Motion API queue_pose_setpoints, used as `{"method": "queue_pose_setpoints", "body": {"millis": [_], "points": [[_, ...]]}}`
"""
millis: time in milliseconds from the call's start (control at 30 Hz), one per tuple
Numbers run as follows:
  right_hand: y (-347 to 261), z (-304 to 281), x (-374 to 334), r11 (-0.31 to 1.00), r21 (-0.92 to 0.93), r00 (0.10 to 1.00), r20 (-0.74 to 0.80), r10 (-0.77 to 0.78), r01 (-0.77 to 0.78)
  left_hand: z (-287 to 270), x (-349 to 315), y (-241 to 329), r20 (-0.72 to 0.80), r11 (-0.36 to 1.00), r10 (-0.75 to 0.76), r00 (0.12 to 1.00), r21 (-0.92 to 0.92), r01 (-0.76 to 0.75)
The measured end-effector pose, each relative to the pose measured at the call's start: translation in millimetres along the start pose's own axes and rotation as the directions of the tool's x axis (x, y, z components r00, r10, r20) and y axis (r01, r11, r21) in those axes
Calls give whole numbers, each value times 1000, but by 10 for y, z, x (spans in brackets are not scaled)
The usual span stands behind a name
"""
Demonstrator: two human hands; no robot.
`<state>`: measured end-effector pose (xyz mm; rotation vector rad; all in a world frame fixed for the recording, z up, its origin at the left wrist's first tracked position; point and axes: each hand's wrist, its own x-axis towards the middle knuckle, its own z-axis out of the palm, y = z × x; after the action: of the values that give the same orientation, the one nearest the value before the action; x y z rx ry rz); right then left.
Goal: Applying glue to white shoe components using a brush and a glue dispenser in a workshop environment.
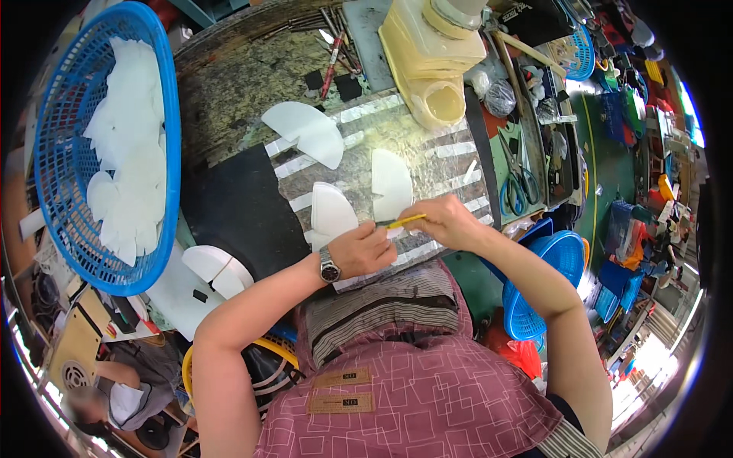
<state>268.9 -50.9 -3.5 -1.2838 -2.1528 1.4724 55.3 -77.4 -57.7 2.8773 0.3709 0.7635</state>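
My right hand (449, 221) pinches a thin yellow stick-shaped tool (406, 220); its exact kind is unclear. The tool's dark end reaches the fingertips of my left hand (360, 250), which is closed, and whatever it may hold is hidden. Just beyond both hands, two white half-round sheet pieces with notches lie on the striped work board (443, 156): a left piece (333, 209) beside my left hand and a right piece (392, 183) by my right fingers. Farther back is a larger white notched piece (305, 131).
A yellowed plastic container (435, 53) with a crusted spout stands at the back. Blue baskets sit left (169, 153), full of white pieces, and right (561, 267). Scissors (519, 182) lie in a side tray. A black sheet (237, 210) covers the board's left. Someone sits at lower left.
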Motion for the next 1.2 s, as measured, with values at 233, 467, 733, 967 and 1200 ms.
{"method": "queue_pose_setpoints", "body": {"millis": [233,467,733,967,1200], "points": [[216,-15,-159,977,-199,984,-175,38,-73,-48,-70,3,34,988,-84,996,-124,88],[131,-454,-558,783,622,572,-645,507,8,-1699,-155,-109,-393,912,-327,859,107,396],[230,-578,-250,747,665,612,-602,512,30,-2117,-820,-749,-479,433,-653,587,399,808],[173,-1055,142,946,299,653,-694,304,-123,-558,-598,-1693,-88,325,-938,335,108,940],[428,-1091,162,941,318,663,-681,313,-117,-987,113,-1419,313,-68,-926,210,-687,723]]}}
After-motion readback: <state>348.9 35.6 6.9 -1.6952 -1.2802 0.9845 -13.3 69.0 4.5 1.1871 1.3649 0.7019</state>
